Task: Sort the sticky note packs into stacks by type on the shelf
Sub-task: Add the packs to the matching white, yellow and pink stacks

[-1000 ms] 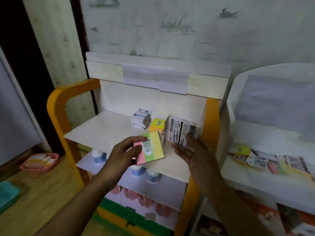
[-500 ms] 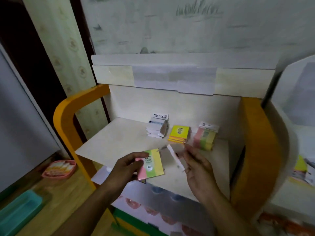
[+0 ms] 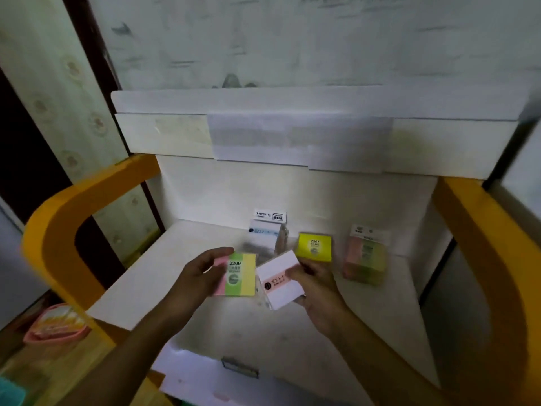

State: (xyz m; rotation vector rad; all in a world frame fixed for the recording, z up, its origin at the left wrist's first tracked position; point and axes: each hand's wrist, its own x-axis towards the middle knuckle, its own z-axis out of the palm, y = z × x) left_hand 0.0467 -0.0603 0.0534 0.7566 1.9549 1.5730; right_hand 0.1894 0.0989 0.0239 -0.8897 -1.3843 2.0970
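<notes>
Pink, green and yellow stripes mark the "2209" pack (image 3: 237, 278) that the left hand (image 3: 196, 281) pinches by its left edge at frame centre, while the right hand (image 3: 317, 284) grips a white pack (image 3: 279, 279) with a pink band just beside it. Both packs hang over the white shelf (image 3: 181, 259). Behind them, along the back, stand a white stack (image 3: 263, 238), a yellow stack (image 3: 314, 247) and, toward the right, a pink-and-green stack (image 3: 364, 254).
</notes>
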